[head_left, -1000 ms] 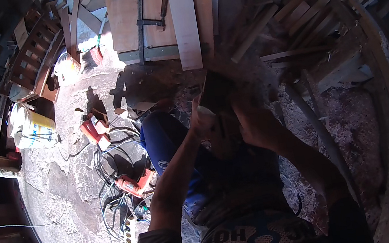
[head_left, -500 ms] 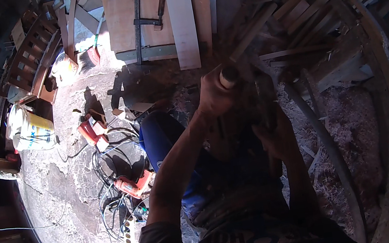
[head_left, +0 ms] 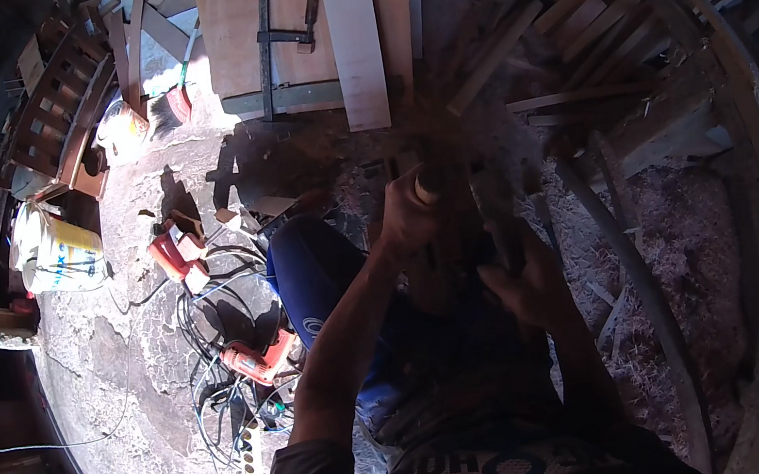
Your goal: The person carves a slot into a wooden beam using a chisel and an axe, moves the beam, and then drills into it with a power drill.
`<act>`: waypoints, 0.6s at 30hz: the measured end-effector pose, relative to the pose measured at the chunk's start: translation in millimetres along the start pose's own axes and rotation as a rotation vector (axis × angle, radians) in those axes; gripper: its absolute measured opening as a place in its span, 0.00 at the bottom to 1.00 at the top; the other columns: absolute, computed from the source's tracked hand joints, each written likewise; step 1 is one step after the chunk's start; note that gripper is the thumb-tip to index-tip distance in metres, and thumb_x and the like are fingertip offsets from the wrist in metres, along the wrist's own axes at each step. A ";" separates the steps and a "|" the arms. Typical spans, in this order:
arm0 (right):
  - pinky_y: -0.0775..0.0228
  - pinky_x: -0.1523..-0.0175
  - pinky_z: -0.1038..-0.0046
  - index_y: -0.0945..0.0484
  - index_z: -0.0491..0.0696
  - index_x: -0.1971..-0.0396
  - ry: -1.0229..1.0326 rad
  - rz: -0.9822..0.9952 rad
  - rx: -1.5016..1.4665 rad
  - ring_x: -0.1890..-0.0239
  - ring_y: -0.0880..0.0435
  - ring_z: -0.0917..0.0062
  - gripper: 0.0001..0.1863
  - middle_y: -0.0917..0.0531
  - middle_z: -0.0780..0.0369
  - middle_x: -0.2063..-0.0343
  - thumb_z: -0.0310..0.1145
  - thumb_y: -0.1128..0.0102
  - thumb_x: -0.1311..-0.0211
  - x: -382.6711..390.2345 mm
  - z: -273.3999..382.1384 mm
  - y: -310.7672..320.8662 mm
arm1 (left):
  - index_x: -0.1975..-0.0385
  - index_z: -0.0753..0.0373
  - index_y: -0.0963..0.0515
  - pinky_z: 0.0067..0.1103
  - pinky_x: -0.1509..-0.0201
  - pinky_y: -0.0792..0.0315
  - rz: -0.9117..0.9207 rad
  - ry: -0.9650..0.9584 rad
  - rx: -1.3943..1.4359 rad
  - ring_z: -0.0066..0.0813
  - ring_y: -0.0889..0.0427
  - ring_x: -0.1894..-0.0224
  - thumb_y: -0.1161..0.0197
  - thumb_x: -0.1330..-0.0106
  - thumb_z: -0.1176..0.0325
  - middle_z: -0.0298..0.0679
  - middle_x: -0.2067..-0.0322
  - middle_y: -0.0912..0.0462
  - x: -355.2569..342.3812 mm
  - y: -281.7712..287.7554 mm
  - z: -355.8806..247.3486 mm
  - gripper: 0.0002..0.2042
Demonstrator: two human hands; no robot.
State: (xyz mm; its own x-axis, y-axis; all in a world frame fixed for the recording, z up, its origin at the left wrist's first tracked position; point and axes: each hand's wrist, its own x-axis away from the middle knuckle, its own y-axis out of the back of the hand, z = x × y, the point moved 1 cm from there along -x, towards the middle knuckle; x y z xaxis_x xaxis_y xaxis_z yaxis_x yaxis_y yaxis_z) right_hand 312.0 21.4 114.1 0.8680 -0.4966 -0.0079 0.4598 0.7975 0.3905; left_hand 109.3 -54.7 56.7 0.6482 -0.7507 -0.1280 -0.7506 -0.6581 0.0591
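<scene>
My left hand (head_left: 405,213) grips a pale, round-ended wooden handle (head_left: 426,186) over shadowed wood between my legs; the tool's lower part is hidden. Just right of it, my right hand (head_left: 529,283) is closed on a long dark tool (head_left: 501,229), its shape hard to make out in shadow. My legs in blue trousers (head_left: 310,267) are spread around this work spot. Beyond my hands lie a pale board (head_left: 356,44) and wider wooden panels (head_left: 231,33) with a black bar clamp (head_left: 305,34) on them.
Loose boards (head_left: 603,27) fill the right; a curved grey piece (head_left: 634,268) lies beside me. Left are a red-orange drill (head_left: 255,358), another red power tool (head_left: 174,255), tangled cables, a white bucket (head_left: 58,251), and slatted furniture (head_left: 51,109).
My left hand rose to grip the round handle, then shifted slightly down-left. My right hand moved right and down, now beside the left with the dark tool, whose motion blurred earlier.
</scene>
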 end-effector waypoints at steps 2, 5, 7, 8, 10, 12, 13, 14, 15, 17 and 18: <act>0.31 0.73 0.79 0.31 0.43 0.42 0.065 -0.005 0.032 0.76 0.22 0.84 0.26 0.25 0.66 0.78 0.24 0.36 0.41 -0.7 22.9 5.9 | 0.54 0.65 0.19 0.23 0.50 0.22 0.007 -0.039 0.016 0.21 0.16 0.57 0.25 0.47 0.69 0.38 0.60 0.12 3.8 -0.7 8.4 0.20; 0.29 0.70 0.75 0.32 0.41 0.42 0.258 -0.070 0.161 0.74 0.18 0.77 0.26 0.23 0.62 0.76 0.24 0.37 0.40 -11.5 70.7 17.8 | 0.54 0.65 0.18 0.23 0.50 0.22 0.011 -0.085 0.056 0.21 0.16 0.58 0.25 0.48 0.70 0.37 0.61 0.12 3.1 0.0 19.0 0.20; 0.26 0.66 0.71 0.33 0.40 0.41 0.354 -0.125 0.235 0.69 0.15 0.70 0.27 0.20 0.57 0.72 0.24 0.37 0.40 -21.4 85.1 18.8 | 0.55 0.64 0.18 0.22 0.50 0.22 0.028 -0.048 0.090 0.20 0.16 0.58 0.26 0.49 0.71 0.36 0.61 0.13 8.2 2.4 23.7 0.19; 0.24 0.64 0.68 0.34 0.39 0.41 0.392 -0.142 0.262 0.67 0.13 0.65 0.27 0.18 0.55 0.70 0.24 0.37 0.40 -23.5 87.7 17.2 | 0.55 0.64 0.18 0.22 0.50 0.22 0.037 -0.061 0.105 0.21 0.16 0.58 0.26 0.49 0.71 0.36 0.61 0.13 14.3 4.7 24.9 0.19; 0.23 0.58 0.63 0.35 0.39 0.39 0.364 0.099 0.655 0.61 0.14 0.57 0.29 0.17 0.50 0.63 0.25 0.37 0.40 -30.6 52.5 3.7 | 0.56 0.64 0.18 0.23 0.48 0.22 0.101 -0.147 0.137 0.23 0.15 0.57 0.26 0.50 0.72 0.37 0.60 0.13 16.1 5.3 32.6 0.19; 0.22 0.56 0.58 0.35 0.40 0.39 0.345 0.210 0.748 0.59 0.14 0.51 0.31 0.17 0.46 0.60 0.26 0.37 0.43 -36.4 38.6 -1.2 | 0.56 0.64 0.18 0.23 0.48 0.22 0.068 -0.176 0.242 0.25 0.15 0.56 0.25 0.51 0.72 0.37 0.59 0.14 31.4 6.5 34.0 0.19; 0.22 0.56 0.56 0.35 0.40 0.39 0.346 0.201 0.653 0.60 0.15 0.49 0.33 0.16 0.46 0.62 0.26 0.36 0.46 -33.0 36.6 2.6 | 0.57 0.64 0.18 0.23 0.49 0.22 0.002 -0.155 0.339 0.24 0.15 0.57 0.25 0.51 0.72 0.37 0.60 0.14 41.4 -4.8 23.8 0.19; 0.22 0.57 0.54 0.35 0.40 0.39 0.321 0.205 0.551 0.61 0.15 0.47 0.34 0.16 0.45 0.63 0.25 0.36 0.48 -21.5 31.0 2.7 | 0.57 0.64 0.18 0.23 0.50 0.21 -0.059 -0.106 0.443 0.24 0.15 0.58 0.24 0.51 0.72 0.36 0.60 0.13 55.8 -13.1 17.6 0.19; 0.22 0.56 0.54 0.36 0.40 0.38 0.285 0.165 0.508 0.61 0.15 0.47 0.35 0.16 0.45 0.62 0.27 0.36 0.47 -15.3 20.3 1.4 | 0.58 0.64 0.18 0.23 0.52 0.21 0.002 -0.282 0.205 0.23 0.16 0.58 0.25 0.50 0.72 0.36 0.61 0.13 60.2 -12.6 10.1 0.18; 0.22 0.55 0.55 0.38 0.40 0.36 0.217 0.095 0.408 0.60 0.16 0.46 0.36 0.16 0.44 0.61 0.28 0.35 0.45 -7.6 4.1 -3.8 | 0.59 0.65 0.19 0.22 0.54 0.22 0.064 -0.402 -0.101 0.21 0.16 0.59 0.26 0.49 0.72 0.37 0.63 0.13 61.7 -6.2 7.7 0.16; 0.22 0.55 0.56 0.39 0.40 0.35 0.183 0.073 0.350 0.59 0.16 0.46 0.37 0.17 0.44 0.61 0.29 0.35 0.44 -4.2 0.3 -7.0 | 0.60 0.65 0.19 0.22 0.55 0.22 0.062 -0.344 -0.164 0.21 0.17 0.60 0.27 0.48 0.72 0.37 0.64 0.13 60.8 -3.6 4.8 0.15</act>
State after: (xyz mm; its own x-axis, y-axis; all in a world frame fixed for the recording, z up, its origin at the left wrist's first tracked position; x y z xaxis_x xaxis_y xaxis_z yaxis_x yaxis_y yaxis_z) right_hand 305.0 17.8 111.7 0.9296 -0.3486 -0.1199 0.3314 0.6480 0.6858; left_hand 150.8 -97.7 44.0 0.5000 -0.7444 -0.4425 -0.7383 -0.6335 0.2315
